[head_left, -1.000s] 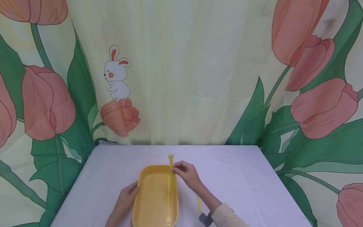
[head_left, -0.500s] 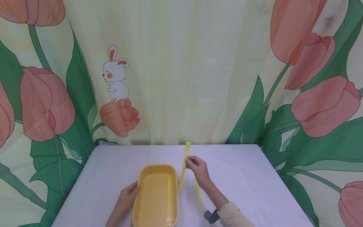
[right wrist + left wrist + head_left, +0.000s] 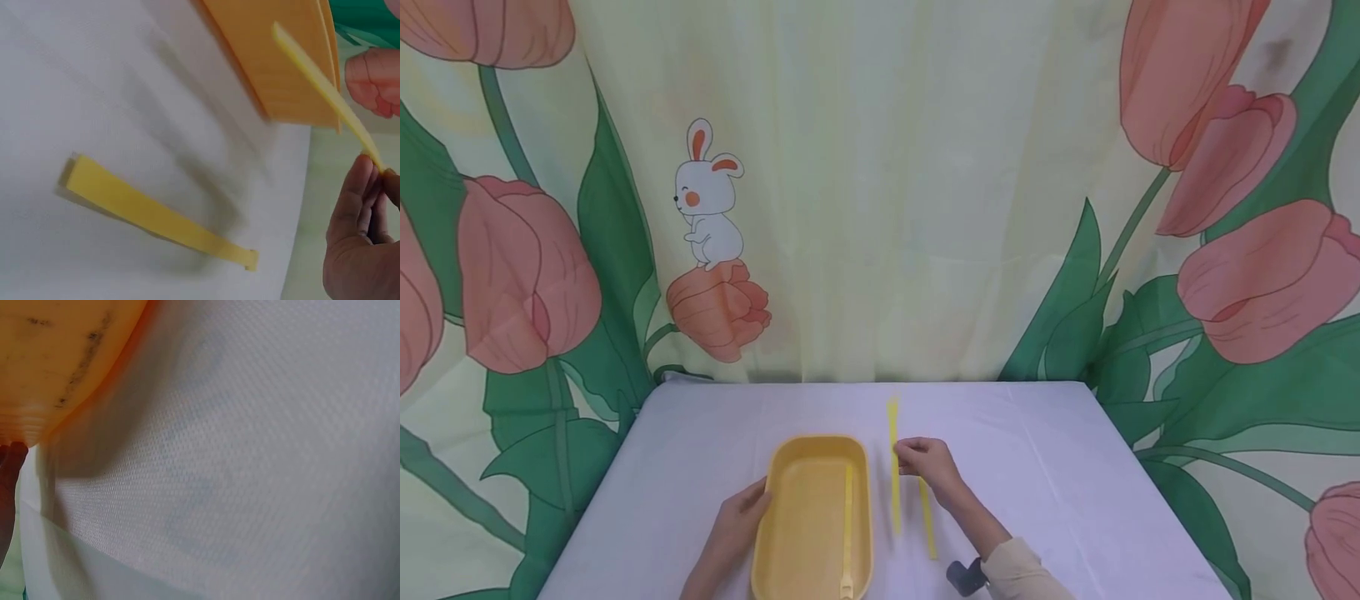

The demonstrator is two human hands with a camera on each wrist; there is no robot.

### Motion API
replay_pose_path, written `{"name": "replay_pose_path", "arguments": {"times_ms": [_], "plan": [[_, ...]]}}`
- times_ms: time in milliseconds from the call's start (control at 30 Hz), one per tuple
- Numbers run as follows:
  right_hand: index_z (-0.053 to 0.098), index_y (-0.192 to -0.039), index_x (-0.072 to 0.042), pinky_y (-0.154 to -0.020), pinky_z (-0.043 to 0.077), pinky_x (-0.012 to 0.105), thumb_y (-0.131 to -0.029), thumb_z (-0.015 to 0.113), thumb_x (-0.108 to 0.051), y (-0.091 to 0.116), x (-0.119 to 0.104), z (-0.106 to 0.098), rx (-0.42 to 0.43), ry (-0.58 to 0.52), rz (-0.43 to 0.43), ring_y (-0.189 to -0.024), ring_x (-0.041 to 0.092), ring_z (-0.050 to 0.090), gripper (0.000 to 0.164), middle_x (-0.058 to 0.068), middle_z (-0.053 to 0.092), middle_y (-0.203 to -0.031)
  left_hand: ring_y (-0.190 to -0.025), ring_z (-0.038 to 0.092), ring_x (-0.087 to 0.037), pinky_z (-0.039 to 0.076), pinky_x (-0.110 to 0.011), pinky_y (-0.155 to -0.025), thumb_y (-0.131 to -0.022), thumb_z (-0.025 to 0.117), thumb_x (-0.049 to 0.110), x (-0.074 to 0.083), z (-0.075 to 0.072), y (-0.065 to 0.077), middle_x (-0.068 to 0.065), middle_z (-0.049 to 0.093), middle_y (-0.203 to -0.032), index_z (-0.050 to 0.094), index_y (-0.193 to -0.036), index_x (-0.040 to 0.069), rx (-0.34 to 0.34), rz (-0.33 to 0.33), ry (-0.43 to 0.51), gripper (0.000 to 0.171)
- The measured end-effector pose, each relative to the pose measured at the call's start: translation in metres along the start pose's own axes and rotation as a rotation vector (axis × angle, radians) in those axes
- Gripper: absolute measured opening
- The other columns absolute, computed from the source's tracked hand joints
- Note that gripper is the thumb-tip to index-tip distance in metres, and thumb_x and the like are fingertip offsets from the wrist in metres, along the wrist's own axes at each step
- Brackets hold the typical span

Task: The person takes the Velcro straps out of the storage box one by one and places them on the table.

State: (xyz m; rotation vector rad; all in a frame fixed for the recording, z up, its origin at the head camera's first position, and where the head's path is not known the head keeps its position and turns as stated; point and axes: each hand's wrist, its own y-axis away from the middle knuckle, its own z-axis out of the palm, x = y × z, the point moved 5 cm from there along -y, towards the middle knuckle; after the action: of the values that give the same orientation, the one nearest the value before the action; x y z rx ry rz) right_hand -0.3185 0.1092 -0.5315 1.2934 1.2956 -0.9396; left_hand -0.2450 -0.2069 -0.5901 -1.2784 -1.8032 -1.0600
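On the left, my left hand (image 3: 739,518) grips the rim of a yellow tray (image 3: 801,537). In the left wrist view its fingertips (image 3: 17,450) touch the scuffed outer side of the tray (image 3: 56,356). To the right of the tray, my right hand (image 3: 931,465) pinches a flat yellow strap (image 3: 896,504) between thumb and fingers, the strap hanging lengthwise. A similar strap (image 3: 847,517) lies along the tray's right inner side, its broader end nearest me. Another yellow strap (image 3: 150,209) lies on the white cloth, under my right hand in the head view.
A white cloth covers the table (image 3: 1037,483), whose far edge meets a curtain (image 3: 880,208) printed with tulips and a rabbit. A dark camera piece (image 3: 966,577) sits at my right wrist by the beige sleeve.
My right hand has moved from over the tray's right side rightward, carrying the strap, then lowered a little toward me. The left hand and tray stay in place.
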Motion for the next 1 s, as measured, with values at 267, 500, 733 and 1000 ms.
{"name": "replay_pose_path", "arguments": {"times_ms": [267, 500, 733, 1000], "plan": [[0.065, -0.104, 0.01, -0.068, 0.059, 0.032, -0.085, 0.07, -0.018, 0.0, 0.027, -0.004, -0.009, 0.114, 0.159, -0.07, 0.019, 0.068, 0.034, 0.009, 0.067, -0.081, -0.128, 0.037, -0.041, 0.033, -0.059, -0.101, -0.097, 0.05, 0.037, 0.001, 0.002, 0.0, -0.02, 0.046, -0.137, 0.045, -0.136, 0.0, -0.01, -0.014, 0.009, 0.055], [0.067, -0.088, 0.002, -0.053, 0.054, 0.024, -0.08, 0.071, -0.015, -0.006, 0.047, -0.001, 0.051, 0.414, 0.23, -0.054, 0.014, 0.063, 0.019, 0.005, 0.063, -0.064, -0.127, 0.039, -0.04, 0.034, -0.057, -0.101, -0.097, 0.051, 0.037, 0.003, 0.001, 0.0, -0.02, 0.046, -0.137, 0.044, -0.137, 0.0, -0.009, -0.003, 0.039, 0.055], [0.068, -0.085, 0.002, -0.05, 0.054, 0.022, -0.079, 0.07, -0.009, -0.01, 0.048, 0.01, 0.036, 0.436, 0.204, -0.051, 0.014, 0.063, 0.013, 0.006, 0.062, -0.062, -0.128, 0.038, -0.04, 0.032, -0.056, -0.103, -0.097, 0.051, 0.033, 0.003, 0.0, 0.001, -0.019, 0.047, -0.137, 0.045, -0.136, 0.0, 0.007, 0.049, 0.021, 0.052], [0.067, -0.083, 0.003, -0.05, 0.055, 0.023, -0.079, 0.071, -0.005, -0.009, 0.045, 0.016, 0.049, 0.465, 0.177, -0.052, 0.016, 0.064, 0.01, 0.005, 0.063, -0.06, -0.128, 0.038, -0.039, 0.033, -0.056, -0.103, -0.096, 0.052, 0.037, 0.0, 0.001, 0.0, -0.018, 0.046, -0.138, 0.045, -0.137, 0.001, -0.001, 0.049, 0.033, 0.055]]}}
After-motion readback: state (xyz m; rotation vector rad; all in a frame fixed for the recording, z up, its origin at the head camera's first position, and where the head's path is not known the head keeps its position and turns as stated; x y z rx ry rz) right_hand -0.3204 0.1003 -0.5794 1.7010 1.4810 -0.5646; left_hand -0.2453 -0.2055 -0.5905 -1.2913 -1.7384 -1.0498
